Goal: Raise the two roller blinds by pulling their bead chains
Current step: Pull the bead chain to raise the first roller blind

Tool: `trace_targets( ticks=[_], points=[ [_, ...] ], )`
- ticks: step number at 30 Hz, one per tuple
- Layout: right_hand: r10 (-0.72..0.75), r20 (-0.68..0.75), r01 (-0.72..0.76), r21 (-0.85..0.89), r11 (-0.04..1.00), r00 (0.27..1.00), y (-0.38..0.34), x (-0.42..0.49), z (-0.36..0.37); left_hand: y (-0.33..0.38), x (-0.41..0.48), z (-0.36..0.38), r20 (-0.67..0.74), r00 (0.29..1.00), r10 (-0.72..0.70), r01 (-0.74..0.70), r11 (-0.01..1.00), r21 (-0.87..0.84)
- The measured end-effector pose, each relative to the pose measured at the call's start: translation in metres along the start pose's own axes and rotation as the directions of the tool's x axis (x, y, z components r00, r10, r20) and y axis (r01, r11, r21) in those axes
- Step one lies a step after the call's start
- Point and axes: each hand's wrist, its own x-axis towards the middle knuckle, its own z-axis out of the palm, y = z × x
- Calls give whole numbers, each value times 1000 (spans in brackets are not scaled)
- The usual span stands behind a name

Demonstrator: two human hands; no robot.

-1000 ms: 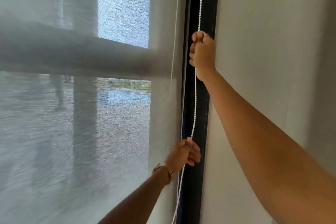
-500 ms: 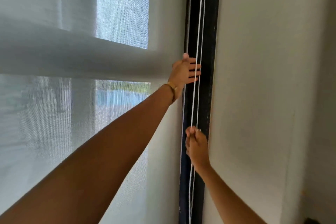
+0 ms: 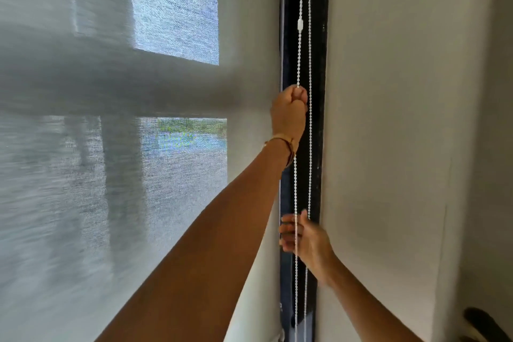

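My left hand (image 3: 288, 108) fisted on bead chain (image 3: 299, 58), high against dark frame (image 3: 319, 147). Right hand (image 3: 302, 239) low, fingers apart, chain crossing palm, ungripped. Risks: wrong strand lowers blind (image 3: 111, 175); connector (image 3: 300, 24) jams; yank snaps beads.

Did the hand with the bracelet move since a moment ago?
Yes. The left hand was open beside the chain against the dark frame; now it is a fist closed on the chain.

White bead chain (image 3: 299, 58); black window frame (image 3: 319, 119); grey woven-mesh blind (image 3: 111, 175); gold bracelet (image 3: 280, 138).
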Motion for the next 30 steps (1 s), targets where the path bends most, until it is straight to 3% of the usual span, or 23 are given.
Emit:
trace_targets(
  ticks=[4,10,13,18,24,30],
  points=[
    [-104,-5,104,138,985,995,-67,7,9,-20,-23,2,16,1000,-18,18,1000,-20],
    [-262,27,261,42,965,965,-191,42,27,-52,-65,7,68,993,-99,101,994,-35],
    [-324,109,326,-4,945,940,-244,36,51,-66,-77,4,85,991,-103,107,993,-47],
    [-404,115,416,-109,903,907,-297,28,94,-90,-89,-7,51,993,-110,105,990,92],
    [-394,138,417,-348,840,909,-280,38,95,-120,-119,-17,66,986,-156,140,971,194],
    [-505,103,516,-162,841,857,-213,32,79,-148,-154,-31,37,960,-276,260,935,240]
  ],
)
